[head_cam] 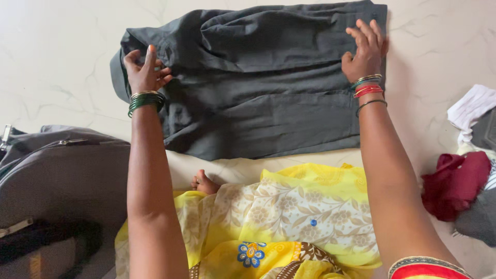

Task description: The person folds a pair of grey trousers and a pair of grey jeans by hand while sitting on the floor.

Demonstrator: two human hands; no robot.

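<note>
Floor: pale marble-look tiles point(57, 62), and I am seated on them.
Lap: my yellow floral garment point(289, 217) lies nearest; one bare foot point(204, 183) shows at its edge.
Left side: a grey zipped bag point(62, 175) sits beside my arm.
Right side: a maroon cloth point(454, 183) and a white cloth point(473, 106) lie heaped, apart from the work.
Centre: dark grey folded trousers point(258, 98) lie flat ahead of my knees.
Left hand point(146, 72): fingers pinching the trousers' left edge.
Right hand point(366, 51): fingers spread, pressing flat on the trousers' far right corner, not gripping.
</note>
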